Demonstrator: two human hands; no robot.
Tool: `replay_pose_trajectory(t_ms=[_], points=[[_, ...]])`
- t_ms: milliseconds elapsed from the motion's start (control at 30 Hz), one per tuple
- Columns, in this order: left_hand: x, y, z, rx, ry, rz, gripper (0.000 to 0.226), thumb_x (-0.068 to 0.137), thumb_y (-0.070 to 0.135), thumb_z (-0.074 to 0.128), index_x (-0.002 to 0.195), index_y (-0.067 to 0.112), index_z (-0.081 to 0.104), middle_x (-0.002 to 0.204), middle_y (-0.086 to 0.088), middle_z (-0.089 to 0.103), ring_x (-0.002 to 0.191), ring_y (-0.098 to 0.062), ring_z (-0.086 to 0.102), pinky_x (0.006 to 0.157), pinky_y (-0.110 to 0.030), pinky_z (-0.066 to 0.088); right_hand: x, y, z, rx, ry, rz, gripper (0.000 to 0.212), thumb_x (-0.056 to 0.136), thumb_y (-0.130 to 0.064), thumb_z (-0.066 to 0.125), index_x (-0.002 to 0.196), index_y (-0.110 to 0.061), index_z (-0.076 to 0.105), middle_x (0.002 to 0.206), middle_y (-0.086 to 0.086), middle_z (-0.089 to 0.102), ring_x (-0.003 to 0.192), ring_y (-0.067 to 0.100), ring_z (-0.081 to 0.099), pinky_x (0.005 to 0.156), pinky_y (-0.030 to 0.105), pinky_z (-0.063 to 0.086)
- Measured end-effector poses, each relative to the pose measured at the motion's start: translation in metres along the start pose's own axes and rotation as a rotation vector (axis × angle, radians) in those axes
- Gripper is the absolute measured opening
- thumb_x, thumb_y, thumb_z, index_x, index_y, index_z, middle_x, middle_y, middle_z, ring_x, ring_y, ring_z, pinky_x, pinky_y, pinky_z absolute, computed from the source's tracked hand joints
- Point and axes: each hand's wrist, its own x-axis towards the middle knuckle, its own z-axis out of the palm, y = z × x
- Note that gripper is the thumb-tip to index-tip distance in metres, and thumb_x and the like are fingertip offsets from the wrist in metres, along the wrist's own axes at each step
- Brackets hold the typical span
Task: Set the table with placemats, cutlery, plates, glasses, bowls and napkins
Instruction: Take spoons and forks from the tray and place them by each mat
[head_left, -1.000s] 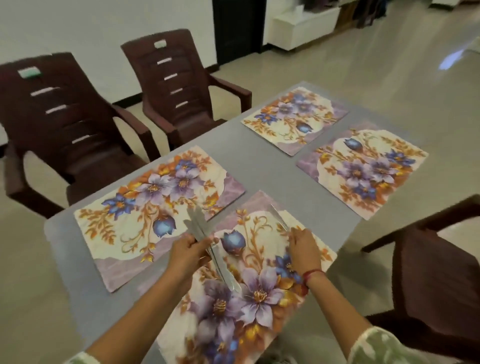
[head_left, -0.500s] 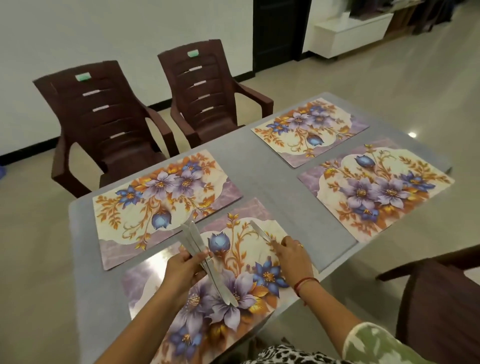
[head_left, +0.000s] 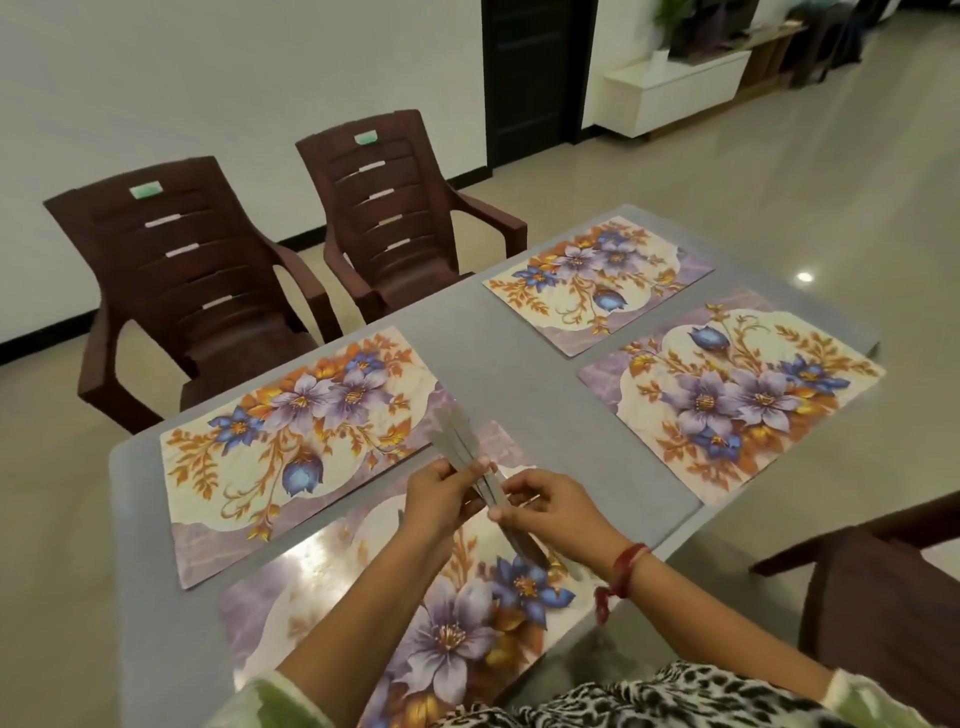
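- Since the frame half a second ago, the right hand has left the right side of the nearest placemat and come back to the bundle of cutlery, which the left hand has kept held above that mat.
- Left hand: fingers curled round the middle of the bundle. The flat steel ends fan out above the fist and the other ends slant down towards the right wrist.
- Right hand: thumb and forefinger are closed on the bundle just below the left hand, apparently picking out one piece. Which piece cannot be told.
- Handling, as a judgement: thin, stiff, light polished metal that slides easily piece against piece. Pinching a single piece on its flat faces near the middle and drawing it out lengthwise should stop the others fanning or slipping. The left hand needs a firm hold while one comes free.
- A pale glint lies on the mat under the right hand. Whether it is a piece already laid is unclear.
- Three other placemats lie flat on the grey table with nothing on them yet.
- Two brown chairs stand at the far side.
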Motion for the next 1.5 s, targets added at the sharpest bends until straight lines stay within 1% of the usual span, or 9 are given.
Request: replay_pose_trajectory(t_ms=[167, 267, 467, 600, 767, 1100, 1233, 1367, 1500], points=[[0.041, -0.002, 0.083, 0.007, -0.021, 0.022, 0.007, 0.084, 0.006, 0.067, 0.088, 0.000, 0.067, 0.077, -0.008, 0.072, 0.069, -0.018, 0.070, 0.062, -0.026, 0.057, 0.035, 0.032, -0.074, 0.188, 0.126, 0.059, 0.005, 0.085, -0.011, 0.066, 0.090, -0.011, 0.065, 0.075, 0.005, 0.066, 0.071, 0.016, 0.063, 0.071, 0.032, 0.055], [0.074, -0.008, 0.151, 0.041, 0.003, 0.022, 0.013, 0.084, 0.007, 0.068, 0.094, -0.001, 0.067, 0.075, -0.007, 0.071, 0.066, -0.013, 0.070, 0.059, -0.022, 0.056, 0.061, 0.066, -0.146, 0.286, 0.186, 0.104, 0.011, 0.092, -0.003, 0.052, 0.089, -0.011, 0.058, 0.077, 0.002, 0.065, 0.070, 0.015, 0.061, 0.062, 0.021, 0.049], [0.132, -0.025, 0.290, 0.051, 0.019, -0.037, 0.006, 0.086, 0.007, 0.066, 0.084, 0.001, 0.066, 0.067, -0.003, 0.070, 0.057, -0.009, 0.067, 0.051, -0.020, 0.054, 0.097, 0.159, -0.343, 0.051, 0.606, 0.244, 0.013, 0.093, -0.007, 0.049, 0.087, -0.009, 0.061, 0.084, 0.013, 0.062, 0.082, 0.028, 0.058, 0.074, 0.036, 0.045], [0.153, -0.032, 0.338, 0.062, 0.054, -0.085, 0.010, 0.085, 0.012, 0.067, 0.082, 0.002, 0.067, 0.071, -0.006, 0.071, 0.069, -0.018, 0.064, 0.051, -0.020, 0.052, 0.118, 0.206, -0.429, -0.110, 0.661, 0.358, 0.019, 0.092, -0.005, 0.049, 0.098, 0.001, 0.066, 0.100, 0.022, 0.066, 0.092, 0.034, 0.059, 0.071, 0.029, 0.039], [0.153, -0.041, 0.355, 0.047, 0.136, -0.081, 0.010, 0.088, 0.013, 0.063, 0.086, 0.003, 0.066, 0.077, -0.007, 0.071, 0.071, -0.018, 0.066, 0.051, -0.020, 0.053, 0.150, 0.219, -0.473, -0.267, 0.623, 0.352, 0.025, 0.089, 0.002, 0.049, 0.106, 0.005, 0.067, 0.108, 0.026, 0.065, 0.101, 0.039, 0.059, 0.079, 0.031, 0.041], [0.155, -0.037, 0.349, -0.006, 0.169, -0.097, 0.012, 0.090, 0.013, 0.062, 0.094, 0.002, 0.065, 0.083, -0.009, 0.070, 0.075, -0.017, 0.067, 0.054, -0.021, 0.055, 0.148, 0.210, -0.472, -0.845, 0.545, 0.372, 0.029, 0.091, -0.020, 0.049, 0.118, -0.021, 0.062, 0.112, 0.013, 0.061, 0.101, 0.034, 0.056, 0.080, 0.038, 0.048], [0.159, -0.032, 0.349, -0.026, 0.182, -0.056, 0.009, 0.091, 0.013, 0.061, 0.090, 0.006, 0.067, 0.079, -0.006, 0.070, 0.072, -0.015, 0.066, 0.057, -0.021, 0.054, 0.150, 0.225, -0.478, -0.967, 0.328, 0.171, 0.049, 0.093, -0.024, 0.050, 0.141, -0.023, 0.039, 0.145, 0.014, 0.037, 0.130, 0.034, 0.037, 0.106, 0.043, 0.031], [0.163, -0.031, 0.355, -0.052, 0.210, -0.058, 0.009, 0.091, 0.013, 0.061, 0.091, 0.007, 0.067, 0.083, -0.008, 0.070, 0.074, -0.016, 0.065, 0.056, -0.021, 0.054, 0.155, 0.242, -0.476, -1.123, 0.065, 0.191, 0.059, 0.098, -0.046, 0.020, 0.151, -0.024, 0.004, 0.158, 0.005, 0.004, 0.144, 0.031, 0.009, 0.115, 0.047, 0.011], [0.176, -0.023, 0.371, -0.056, 0.221, -0.046, 0.011, 0.090, 0.012, 0.061, 0.092, 0.003, 0.066, 0.079, -0.008, 0.070, 0.073, -0.017, 0.066, 0.051, -0.019, 0.053, 0.169, 0.239, -0.477, -1.196, 0.033, 0.134, 0.091, 0.072, -0.061, -0.026, 0.150, -0.022, 0.000, 0.159, 0.007, 0.002, 0.144, 0.033, 0.010, 0.116, 0.046, 0.015]])
